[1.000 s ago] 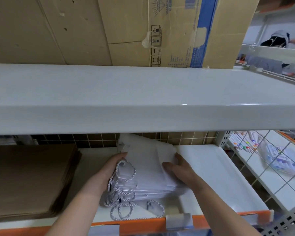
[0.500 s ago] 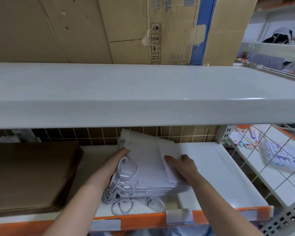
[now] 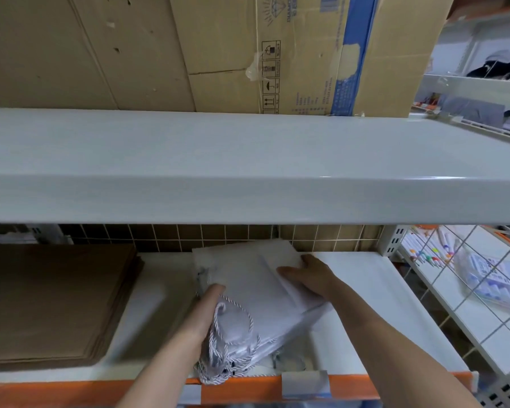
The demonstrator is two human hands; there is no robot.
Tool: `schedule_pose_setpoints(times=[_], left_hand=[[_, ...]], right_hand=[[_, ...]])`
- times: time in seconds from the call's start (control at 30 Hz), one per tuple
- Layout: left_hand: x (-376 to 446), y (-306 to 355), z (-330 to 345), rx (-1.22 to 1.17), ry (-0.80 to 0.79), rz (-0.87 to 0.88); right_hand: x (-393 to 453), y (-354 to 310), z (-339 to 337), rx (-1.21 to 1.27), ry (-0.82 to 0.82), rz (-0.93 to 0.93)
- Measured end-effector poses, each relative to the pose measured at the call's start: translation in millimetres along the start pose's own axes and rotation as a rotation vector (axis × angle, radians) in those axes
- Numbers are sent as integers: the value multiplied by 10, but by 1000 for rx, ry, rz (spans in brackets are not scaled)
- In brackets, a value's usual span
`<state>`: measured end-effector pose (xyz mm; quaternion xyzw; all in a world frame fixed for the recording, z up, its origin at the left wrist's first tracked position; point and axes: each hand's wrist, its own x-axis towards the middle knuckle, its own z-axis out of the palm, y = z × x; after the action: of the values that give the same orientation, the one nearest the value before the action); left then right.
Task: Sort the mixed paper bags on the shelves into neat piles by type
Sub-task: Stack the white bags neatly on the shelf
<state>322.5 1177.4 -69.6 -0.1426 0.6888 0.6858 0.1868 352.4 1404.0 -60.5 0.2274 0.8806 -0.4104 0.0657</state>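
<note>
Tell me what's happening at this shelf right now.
A person is handling a stack of white paper bags with rope handles on the lower shelf. The left hand grips its left edge near the handles; the right hand presses on top. A pile of brown paper bags lies apart to the left.

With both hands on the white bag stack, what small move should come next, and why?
Probably nudge the white bag stack square: it lies skewed, rope handles hanging over the orange shelf lip. The left hand and right hand flank it; the brown bag pile is already neat.
</note>
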Motion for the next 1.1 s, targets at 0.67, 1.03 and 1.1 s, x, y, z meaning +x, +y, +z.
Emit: schedule_pose_setpoints(times=[0.67, 1.03, 1.1], left_hand=[[312, -229, -160, 102, 169, 123], [-129, -154, -181, -71, 150, 10], [-149, -216, -160, -199, 75, -61]], right_hand=[[190, 295, -6, 84, -41, 86], [105, 340, 99, 3, 176, 110], [99, 334, 86, -12, 185, 77]])
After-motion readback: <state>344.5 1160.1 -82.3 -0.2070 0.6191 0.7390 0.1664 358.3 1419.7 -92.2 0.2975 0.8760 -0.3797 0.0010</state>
